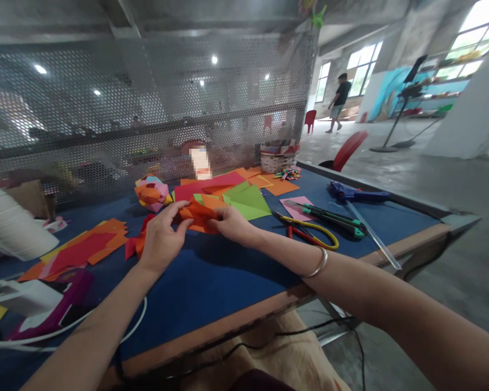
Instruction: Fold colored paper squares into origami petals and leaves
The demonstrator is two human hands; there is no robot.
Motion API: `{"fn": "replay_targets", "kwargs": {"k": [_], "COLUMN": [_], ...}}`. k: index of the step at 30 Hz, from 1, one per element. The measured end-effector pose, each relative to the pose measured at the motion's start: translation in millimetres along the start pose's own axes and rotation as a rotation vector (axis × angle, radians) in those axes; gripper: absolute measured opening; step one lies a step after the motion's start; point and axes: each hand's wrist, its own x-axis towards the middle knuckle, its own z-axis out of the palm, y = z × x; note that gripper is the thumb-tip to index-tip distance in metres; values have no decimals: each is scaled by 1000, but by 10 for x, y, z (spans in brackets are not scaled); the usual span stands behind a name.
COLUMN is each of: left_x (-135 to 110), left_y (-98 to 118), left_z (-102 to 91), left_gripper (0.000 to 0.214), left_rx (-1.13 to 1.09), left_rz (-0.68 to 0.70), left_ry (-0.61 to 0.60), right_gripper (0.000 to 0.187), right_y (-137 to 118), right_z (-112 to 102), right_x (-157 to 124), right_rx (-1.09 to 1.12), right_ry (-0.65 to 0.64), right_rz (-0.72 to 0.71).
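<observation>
Both hands hold one folded piece of orange paper just above the blue tabletop. My left hand pinches its left side between thumb and fingers. On the right side, my right hand grips it, the fingertips partly hidden behind the paper. Beside my left wrist lies a red and orange paper piece, partly covered by the hand. Behind the hands are green paper sheets and a red paper sheet. A multicoloured folded paper ball sits behind my left hand.
To the right lie scissors, a green utility knife and a blue glue gun with a clear stick. More paper, a stack of white cups and a purple power strip are left. A basket stands behind.
</observation>
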Motion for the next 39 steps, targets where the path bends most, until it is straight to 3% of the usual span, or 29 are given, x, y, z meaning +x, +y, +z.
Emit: {"fn": "replay_targets", "kwargs": {"k": [4, 10, 26, 39], "left_x": [6, 5, 39, 6], "left_y": [18, 26, -73, 68], "left_z": [-3, -8, 62, -7], "left_gripper": [39, 38, 40, 38], "left_rx": [-16, -54, -274, -186], "left_rz": [-8, -32, -138, -46], "left_ry": [-1, -20, -70, 20], "right_gripper": [26, 27, 25, 25], "right_y": [-31, -39, -124, -112], "right_z": [-27, -56, -62, -47], "right_x": [-36, -40, -56, -43], "right_rx": [-116, -232, -400, -247], "right_ry": [-112, -147, -13, 19], "right_rz": [3, -11, -54, -45]}}
